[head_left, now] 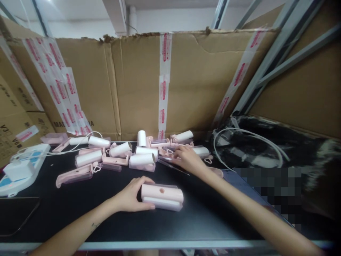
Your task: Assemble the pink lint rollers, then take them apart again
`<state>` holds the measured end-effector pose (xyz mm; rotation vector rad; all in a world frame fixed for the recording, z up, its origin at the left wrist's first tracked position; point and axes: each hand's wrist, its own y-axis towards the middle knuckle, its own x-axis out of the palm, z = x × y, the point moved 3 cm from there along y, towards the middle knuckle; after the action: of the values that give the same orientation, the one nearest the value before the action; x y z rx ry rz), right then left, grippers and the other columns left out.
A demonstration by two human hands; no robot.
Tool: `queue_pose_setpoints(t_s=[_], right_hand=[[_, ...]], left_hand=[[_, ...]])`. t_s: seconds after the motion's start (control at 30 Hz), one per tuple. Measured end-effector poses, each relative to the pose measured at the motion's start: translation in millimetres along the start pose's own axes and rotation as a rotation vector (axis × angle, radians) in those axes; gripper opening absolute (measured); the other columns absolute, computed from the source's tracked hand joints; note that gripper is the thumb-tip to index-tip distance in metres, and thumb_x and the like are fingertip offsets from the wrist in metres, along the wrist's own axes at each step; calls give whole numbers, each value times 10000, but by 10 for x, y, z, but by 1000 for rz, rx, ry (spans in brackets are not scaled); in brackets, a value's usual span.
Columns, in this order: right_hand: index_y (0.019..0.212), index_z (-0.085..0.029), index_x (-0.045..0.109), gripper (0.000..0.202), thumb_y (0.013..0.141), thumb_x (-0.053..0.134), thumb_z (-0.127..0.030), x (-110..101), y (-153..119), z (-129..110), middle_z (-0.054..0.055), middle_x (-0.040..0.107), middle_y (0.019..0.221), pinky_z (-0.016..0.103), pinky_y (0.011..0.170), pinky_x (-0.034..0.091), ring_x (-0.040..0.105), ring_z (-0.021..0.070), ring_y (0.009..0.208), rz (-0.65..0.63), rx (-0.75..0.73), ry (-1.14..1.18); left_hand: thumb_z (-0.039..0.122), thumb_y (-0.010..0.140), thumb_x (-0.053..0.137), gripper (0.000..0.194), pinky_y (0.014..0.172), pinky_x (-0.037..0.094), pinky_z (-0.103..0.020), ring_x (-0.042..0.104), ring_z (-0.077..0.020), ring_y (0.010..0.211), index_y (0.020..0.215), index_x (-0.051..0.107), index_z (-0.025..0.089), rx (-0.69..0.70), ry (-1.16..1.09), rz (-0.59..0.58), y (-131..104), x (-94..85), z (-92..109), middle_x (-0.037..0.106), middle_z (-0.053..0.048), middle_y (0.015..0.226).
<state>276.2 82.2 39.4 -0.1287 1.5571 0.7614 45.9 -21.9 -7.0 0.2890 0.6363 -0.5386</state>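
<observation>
Toward the front of the black table, my left hand (133,195) grips the left end of a lint roller (162,196), with thumb and fingers curled around it. This roller has a pink case, a white roll along its lower side and a small brown mark on top. My right hand (186,156) reaches into the loose pieces at the back, its fingers bent down among pink parts. What the fingertips hold there is hidden. Just below that hand lies a thin pointed metal tool (177,169). White rolls (142,159) and pink holders (74,175) with heart-shaped loops lie around.
A white power strip (34,167) with a plugged-in charger (17,170) sits at left, above a dark phone-like slab (17,215). Taped cardboard (138,85) walls the back. At right are a looped white cable (250,133) and black plastic wrapping (239,153).
</observation>
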Motion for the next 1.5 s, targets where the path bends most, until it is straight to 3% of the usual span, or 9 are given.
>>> queue_pose_setpoints(t_s=[0.17,0.33,0.6,0.93,1.07,1.2,1.3,1.4,1.5], right_hand=[[874,-190,546,365,760,580,-535,-540,-130,23,55,657,815,278,566,471,627,192,660,79,190,500],[764,-196,557,255,782,590,-448,-1009,-268,-450,-11,596,575,222,457,398,543,127,470,116,153,675],[626,-189,491,138,741,541,-247,-765,-201,-937,-29,522,526,204,484,317,461,103,479,82,-92,437],[559,-196,479,218,722,527,-333,-725,-144,-1136,23,560,505,245,461,214,519,161,484,100,141,37],[583,-189,507,189,742,517,-292,-675,-187,-1187,23,571,509,250,471,245,533,163,481,98,243,87],[796,-180,586,272,737,608,-444,-763,-278,-1089,-3,597,577,236,506,347,556,154,528,29,155,458],[1038,-173,559,436,800,516,-536,-871,-274,-762,-55,522,487,218,443,328,478,120,418,22,160,688],[794,-154,608,451,887,353,-515,-863,-189,-267,-27,484,476,223,439,309,439,107,419,262,254,590],[732,-146,645,360,865,447,-415,-582,-54,45,35,594,616,239,536,374,531,140,552,101,93,321]], left_hand=[[385,643,724,611,969,368,-395,486,-259,1099,1182,476,236,19,7,-6,7,15,-51,540,-56,1208],[382,654,724,608,980,365,-393,481,-259,1119,1181,473,216,50,-8,31,11,12,-82,529,-81,1194],[389,632,750,779,1006,349,-431,472,-275,1163,1273,343,218,40,-100,83,18,50,-165,495,-108,1247],[413,591,767,700,959,380,-426,507,-284,1102,1175,447,196,13,-25,150,30,51,-135,544,-98,1195],[408,581,768,606,929,395,-442,535,-288,1046,1082,501,196,-34,22,174,11,50,-126,590,-82,1111],[423,513,807,849,985,366,-452,484,-297,1145,1221,395,196,53,-37,194,-9,-17,4,509,-116,1236],[410,517,813,947,1032,324,-452,444,-291,1202,1293,312,201,131,-65,270,49,-154,289,453,-132,1303],[371,533,815,917,1021,346,-402,480,-248,1178,1278,305,211,192,-187,274,218,-231,640,504,-118,1259],[380,559,797,677,814,474,-312,621,-186,908,1109,448,194,173,-345,131,442,-141,843,651,-59,967]])
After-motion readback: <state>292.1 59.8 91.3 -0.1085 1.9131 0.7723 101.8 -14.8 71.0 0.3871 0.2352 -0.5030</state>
